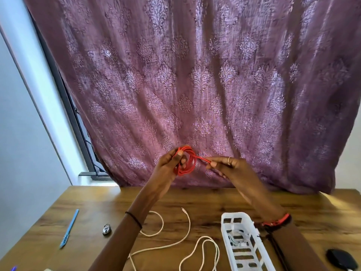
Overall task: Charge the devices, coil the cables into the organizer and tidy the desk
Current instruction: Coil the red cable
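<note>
Red one's mid-coil here: the thin, glossy red cable (185, 172) is held up in the air over the far edge of the brown wood-grain table (195, 196), in front of a mauve patterned curtain (195, 75). The left hand (172, 163) has its fingers curled round the bundle of loops, and the right hand (228, 166) pinches the loose tail just right of the coil.

My guess is the tail gets wrapped round the loops next. I'd keep the loops the same size, hold the bundle firmly so it can't spring open, and wrap snug without kinking near the plug. Smooth cord like that looks slippery, so tuck the end through.

The white slotted plastic organizer basket (234, 215) sits near right on the table, with what looks like a white cable bundle lying inside. A thin cream-white cable (188, 223) sprawls in loose curves to its left, not coiled yet. Also around: a blue pen (70, 228) on the left, a small metal padlock (106, 229) beside it, and a matte black mouse (340, 259) at the near right corner.
</note>
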